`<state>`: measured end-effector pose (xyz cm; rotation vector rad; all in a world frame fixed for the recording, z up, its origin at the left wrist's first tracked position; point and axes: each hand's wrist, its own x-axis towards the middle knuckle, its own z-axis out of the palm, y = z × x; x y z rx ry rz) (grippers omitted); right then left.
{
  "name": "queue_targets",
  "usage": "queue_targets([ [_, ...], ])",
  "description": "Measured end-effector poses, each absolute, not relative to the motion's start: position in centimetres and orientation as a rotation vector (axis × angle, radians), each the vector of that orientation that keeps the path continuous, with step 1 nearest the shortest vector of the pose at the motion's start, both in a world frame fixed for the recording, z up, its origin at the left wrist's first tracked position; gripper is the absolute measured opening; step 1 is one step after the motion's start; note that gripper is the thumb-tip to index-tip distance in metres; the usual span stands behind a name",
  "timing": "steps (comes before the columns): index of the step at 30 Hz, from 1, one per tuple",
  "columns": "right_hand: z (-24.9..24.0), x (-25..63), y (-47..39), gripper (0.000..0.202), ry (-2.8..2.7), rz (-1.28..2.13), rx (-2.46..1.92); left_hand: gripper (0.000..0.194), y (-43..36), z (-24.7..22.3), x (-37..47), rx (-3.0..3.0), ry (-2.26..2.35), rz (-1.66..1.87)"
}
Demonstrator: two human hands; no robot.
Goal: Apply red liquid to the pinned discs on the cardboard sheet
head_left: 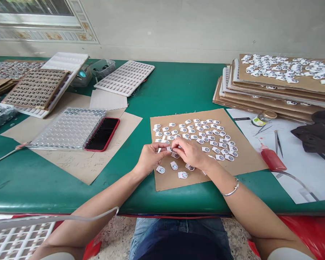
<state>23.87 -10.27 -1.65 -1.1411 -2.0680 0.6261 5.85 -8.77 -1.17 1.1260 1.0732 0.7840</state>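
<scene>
My left hand (151, 156) pinches a small white-tabbed round piece (169, 148) between thumb and fingers. Against its dark edge, the thumb and fingertips of my right hand (189, 152) are pressed together, largely covering it. Both hands meet just above a brown cardboard sheet (162, 182). Many similar pieces, white tabs with round printed faces, are spread on that sheet; one piece (182, 175) lies close to its front edge. Whether my right fingers hold a separate tiny part is hidden.
Left of the sheet, a red-cased phone (103, 134) overlaps a clear blister tray (67, 126). To the right are a red squeeze bottle (272, 157), tweezers (278, 143) and a glass jar (263, 118). Stacked cardboard sheets (260, 90) stand back right; a white tray (124, 77) lies behind.
</scene>
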Motion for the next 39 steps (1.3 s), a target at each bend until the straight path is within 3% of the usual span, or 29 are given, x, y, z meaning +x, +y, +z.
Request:
queue_targets([
  [3,-1.3,23.9,-10.3,0.004,-1.921,0.71,-1.189,0.043,-8.5,-1.5,5.7,1.114,1.055,0.806],
  [10,-0.9,24.4,-9.8,0.024,-1.468,1.083,-1.227,0.034,-8.4,-1.2,5.8,1.163,0.997,0.811],
  [18,-1.0,24.3,-9.9,0.027,-1.438,1.414,-1.256,0.027,-8.7,-1.4,5.6,1.459,0.975,0.897],
  [26,0.0,23.4,-9.6,0.022,-1.55,1.354,-1.308,0.024,-7.4,-0.1,4.3,1.594,0.968,0.832],
  [34,-1.1,20.6,-9.0,0.004,-2.253,1.178,-1.534,0.023,-3.6,1.2,0.2,1.407,1.1,1.229],
  [39,-0.5,19.2,-9.1,0.003,-2.337,1.008,-1.619,0.04,-3.1,0.8,-0.1,1.278,1.057,1.296],
])
